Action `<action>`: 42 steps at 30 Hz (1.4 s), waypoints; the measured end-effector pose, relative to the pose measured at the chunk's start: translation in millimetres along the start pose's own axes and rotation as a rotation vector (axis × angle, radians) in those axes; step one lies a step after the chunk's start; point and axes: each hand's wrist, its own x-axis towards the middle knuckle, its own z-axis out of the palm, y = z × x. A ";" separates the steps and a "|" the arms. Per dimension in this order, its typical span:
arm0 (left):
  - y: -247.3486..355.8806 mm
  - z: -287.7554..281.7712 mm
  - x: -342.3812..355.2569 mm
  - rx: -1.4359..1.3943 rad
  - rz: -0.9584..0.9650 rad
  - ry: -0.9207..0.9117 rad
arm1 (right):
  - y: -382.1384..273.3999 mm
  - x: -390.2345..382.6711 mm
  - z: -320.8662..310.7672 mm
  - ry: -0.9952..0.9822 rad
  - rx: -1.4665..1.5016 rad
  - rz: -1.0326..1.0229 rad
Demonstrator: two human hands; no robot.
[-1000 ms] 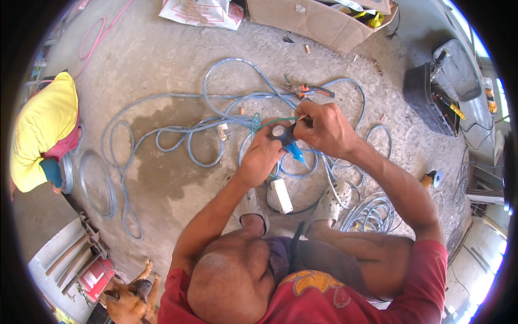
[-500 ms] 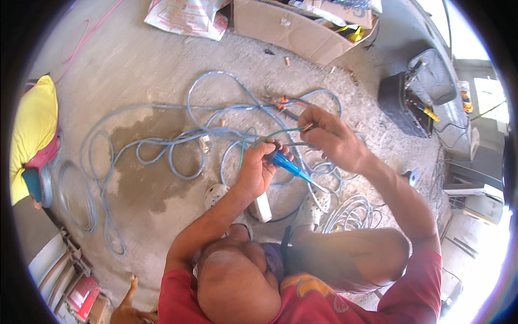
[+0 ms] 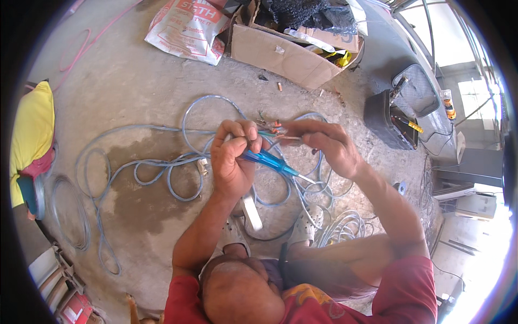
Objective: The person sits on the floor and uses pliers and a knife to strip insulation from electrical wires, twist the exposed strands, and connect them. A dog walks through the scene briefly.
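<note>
My left hand (image 3: 233, 159) is closed on a screwdriver (image 3: 272, 162) with a clear blue handle, its shaft slanting down to the right. Thin wires, one of them green (image 3: 264, 133), come out between the same fingers. My right hand (image 3: 332, 146) pinches a stripped wire end (image 3: 291, 138) just right of the left fingertips. Bare copper shows between the hands, but how the strands lie is too small to tell. Orange-handled pliers (image 3: 277, 126) are on the floor behind, partly hidden. Below the left hand stands a white oblong block (image 3: 251, 213).
A long blue cable (image 3: 156, 162) loops over the concrete floor. A pale coil (image 3: 345, 227) lies by my right shoe. Farther off are a cardboard box (image 3: 275, 56), a printed sack (image 3: 186, 32) and an open black toolbox (image 3: 388, 121). Yellow cloth (image 3: 33, 127) is at the left.
My hands have come closer together, with the left turned more upright. The green wire no longer stretches in a long arc to the right fingers. The whole view has tilted slightly upward.
</note>
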 end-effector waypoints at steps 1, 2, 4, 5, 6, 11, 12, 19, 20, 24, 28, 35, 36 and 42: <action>4.6 3.7 -0.3 0.013 -0.017 -0.023 | 0.3 1.3 1.0 -0.068 0.013 0.042; 7.8 7.2 -1.0 0.025 -0.033 -0.046 | 1.4 2.5 2.4 -0.136 0.026 0.082; 14.8 10.5 -2.4 0.097 -0.071 -0.069 | 1.4 1.4 12.3 -0.185 0.101 0.124; 16.0 10.3 -1.8 0.078 -0.082 -0.046 | 1.4 2.9 12.1 -0.179 0.110 0.163; 16.5 10.3 0.1 0.059 -0.093 -0.023 | 1.6 5.9 10.0 -0.172 0.120 0.201; 13.2 -0.2 -7.6 0.081 -0.138 0.048 | 22.6 2.7 20.9 -0.050 0.001 0.096; 10.5 1.5 -10.4 0.128 -0.155 0.052 | 28.4 2.2 21.1 -0.026 0.044 0.108; -23.0 1.5 -38.7 0.339 -0.151 0.119 | 51.9 -7.5 27.8 0.137 0.450 0.211; -26.7 2.4 -40.3 0.421 -0.101 0.103 | 55.1 -8.6 29.9 0.158 0.493 0.221; -35.4 -24.3 -51.8 0.899 0.073 -0.081 | 41.8 0.8 29.7 0.248 0.569 0.141; -48.0 -21.8 -40.5 0.224 -0.260 0.273 | 28.7 1.4 26.3 0.162 0.374 0.076; -51.5 -62.9 -19.0 1.003 -0.473 -0.138 | 59.0 2.9 10.4 0.147 0.047 0.159; -54.7 -64.6 -21.8 1.208 -0.314 -0.262 | 64.8 2.0 0.7 0.120 0.018 0.143; -108.3 -126.1 -64.1 1.596 -0.097 -1.134 | 108.7 -3.8 -1.0 -0.018 -0.531 -0.094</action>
